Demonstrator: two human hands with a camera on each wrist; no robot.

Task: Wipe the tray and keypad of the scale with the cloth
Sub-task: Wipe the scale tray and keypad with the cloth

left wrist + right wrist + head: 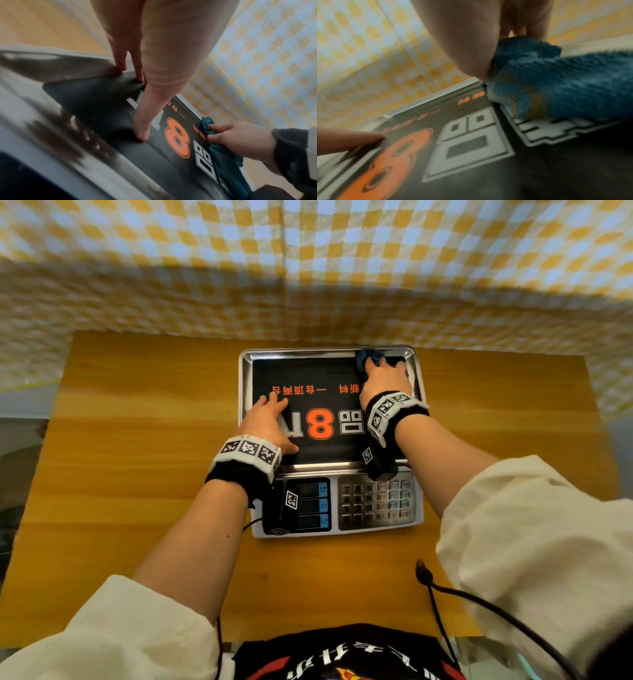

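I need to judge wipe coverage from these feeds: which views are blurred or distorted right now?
Head view: sharp at centre, wide-angle bending at the edges, tray rim bright. Left wrist view: near tray rim smeared, but the cloth and right hand are readable. Right wrist view: soft throughout, cloth and printing blurred.

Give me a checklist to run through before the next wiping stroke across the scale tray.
1. Cloth held in right hand: ok, fingers curled round it.
2. Cloth touching the tray: ok, at its far right corner.
3. Left hand steadying the tray: ok, fingers flat on its left side.
4. Stroke path clear: not ok, left hand lies on the tray's left part.
5. Keypad wiped: cannot tell.
6. Tray clean: cannot tell, wrist views blurred.
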